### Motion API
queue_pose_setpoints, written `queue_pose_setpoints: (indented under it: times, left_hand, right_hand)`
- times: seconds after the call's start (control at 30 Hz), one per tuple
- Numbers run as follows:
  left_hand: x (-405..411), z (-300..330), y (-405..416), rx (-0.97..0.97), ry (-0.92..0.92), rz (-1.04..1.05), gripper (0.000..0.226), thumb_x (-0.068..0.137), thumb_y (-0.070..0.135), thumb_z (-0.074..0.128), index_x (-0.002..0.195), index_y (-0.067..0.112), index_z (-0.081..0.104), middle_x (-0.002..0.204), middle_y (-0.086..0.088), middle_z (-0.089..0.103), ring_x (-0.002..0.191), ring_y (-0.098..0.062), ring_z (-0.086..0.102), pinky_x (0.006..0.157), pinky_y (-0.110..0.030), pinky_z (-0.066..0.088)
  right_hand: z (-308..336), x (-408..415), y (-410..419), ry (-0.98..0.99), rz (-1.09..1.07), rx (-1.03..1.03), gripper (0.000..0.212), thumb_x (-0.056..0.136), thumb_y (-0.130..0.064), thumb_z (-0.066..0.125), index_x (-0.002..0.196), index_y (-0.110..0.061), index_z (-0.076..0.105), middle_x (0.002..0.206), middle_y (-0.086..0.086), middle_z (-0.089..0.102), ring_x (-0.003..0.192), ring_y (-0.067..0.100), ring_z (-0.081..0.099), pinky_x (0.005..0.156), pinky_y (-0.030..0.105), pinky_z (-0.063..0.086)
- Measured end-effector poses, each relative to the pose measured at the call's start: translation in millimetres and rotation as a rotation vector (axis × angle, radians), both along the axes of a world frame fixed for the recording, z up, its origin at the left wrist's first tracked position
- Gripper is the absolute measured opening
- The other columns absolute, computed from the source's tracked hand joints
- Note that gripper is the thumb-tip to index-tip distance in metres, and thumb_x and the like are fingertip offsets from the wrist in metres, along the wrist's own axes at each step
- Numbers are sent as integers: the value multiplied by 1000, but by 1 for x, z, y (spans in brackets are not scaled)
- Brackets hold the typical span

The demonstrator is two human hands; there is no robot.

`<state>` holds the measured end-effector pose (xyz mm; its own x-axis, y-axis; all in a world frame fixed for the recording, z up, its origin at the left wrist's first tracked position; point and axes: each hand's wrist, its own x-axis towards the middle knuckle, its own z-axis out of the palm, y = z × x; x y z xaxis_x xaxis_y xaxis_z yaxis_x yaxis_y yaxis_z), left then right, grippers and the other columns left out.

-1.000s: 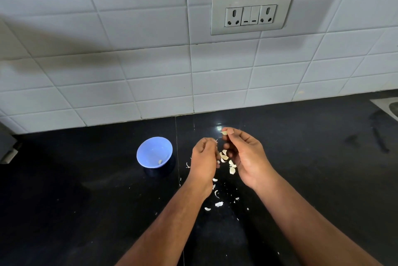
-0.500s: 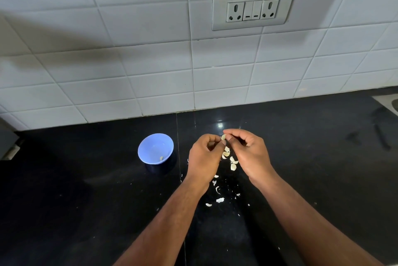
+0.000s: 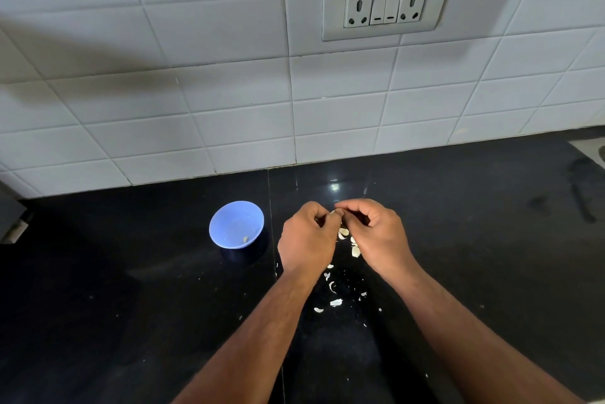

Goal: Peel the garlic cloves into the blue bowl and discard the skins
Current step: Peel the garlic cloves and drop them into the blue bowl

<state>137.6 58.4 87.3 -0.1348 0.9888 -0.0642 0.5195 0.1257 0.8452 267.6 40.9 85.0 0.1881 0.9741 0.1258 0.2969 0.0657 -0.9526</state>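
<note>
My left hand [image 3: 307, 240] and my right hand [image 3: 376, 235] meet fingertip to fingertip above the black counter, both pinching one small pale garlic clove [image 3: 334, 212], which is mostly hidden by the fingers. Left of my hands stands a small blue bowl [image 3: 229, 223] with one peeled clove [image 3: 245, 239] at its bottom. A few cloves or big skin pieces [image 3: 355, 251] lie on the counter under and between my hands. White skin scraps [image 3: 335, 302] are scattered nearer to me between my forearms.
The black counter [image 3: 131, 289] runs back to a white tiled wall with a switch and socket plate [image 3: 386, 6]. A dark object [image 3: 9, 217] shows at the far left edge. A pale surface [image 3: 592, 151] shows at the far right.
My hands have come together: a second ago the right hand alone held the clove up, and now both hands pinch it. The camera view shifted slightly.
</note>
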Motion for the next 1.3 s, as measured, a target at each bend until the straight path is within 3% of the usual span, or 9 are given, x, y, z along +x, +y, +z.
queue_pose_setpoints:
  times: [0.17,0.3,0.4,0.63,0.8,0.97,1.03,1.13,1.3]
  left_hand:
    - [4,0,-1,1,34,21,28,96,43,66,78,24,59,68,7,63,60,-7,54,57,-28,41]
    - [6,0,-2,8,-31,16,22,94,39,66,79,25,60,71,8,67,63,-7,59,60,-30,47]
    - [4,0,-2,24,-63,8,21,94,38,67,79,26,61,73,9,71,67,-8,64,61,-31,50]
    - [-1,-2,-1,88,-147,-15,18,93,33,69,77,27,62,73,8,71,70,-14,69,69,-44,61]
    - [-6,-2,-1,129,-174,-10,22,95,28,70,75,27,61,72,5,70,69,-16,68,69,-46,60]
    - [-8,0,-3,108,-215,6,23,94,30,71,74,26,60,72,4,71,70,-17,68,70,-47,59]
    - [-10,1,-6,92,-239,8,23,94,29,70,74,25,60,71,4,71,68,-14,68,70,-46,59]
    - [-11,3,-10,70,-289,6,20,94,22,68,75,23,61,70,3,72,62,-7,63,67,-40,57]
    - [-13,0,-13,41,-338,38,16,94,18,67,78,17,63,70,3,70,60,-3,57,63,-33,51]
  right_hand:
    - [-2,-1,3,37,-9,-79,18,100,-13,68,105,-25,80,93,-8,78,86,13,75,80,32,63]
    - [5,-2,7,324,2,-233,16,102,-11,66,104,-17,80,92,9,79,86,22,75,82,37,65]
    - [6,-2,10,446,21,-270,14,101,-9,67,110,-13,78,95,13,79,83,21,73,78,36,64]
    - [3,-4,9,399,98,-285,21,105,-13,61,113,-20,79,102,7,80,91,15,71,77,29,56]
    - [5,-7,7,414,156,-257,23,104,-14,62,120,-22,76,107,4,79,90,10,70,69,21,53]
    - [3,-14,8,479,150,-266,19,105,-15,60,115,-19,77,109,12,77,84,14,66,65,26,50]
    - [1,-17,8,544,144,-287,18,105,-13,60,114,-14,76,101,15,76,79,15,64,64,27,49]
    - [-2,-19,8,661,128,-318,19,105,-13,60,115,-7,74,85,7,70,71,12,60,63,27,49]
    - [-2,-25,7,770,100,-337,18,104,-11,60,116,-7,74,76,1,68,68,10,59,61,24,51]
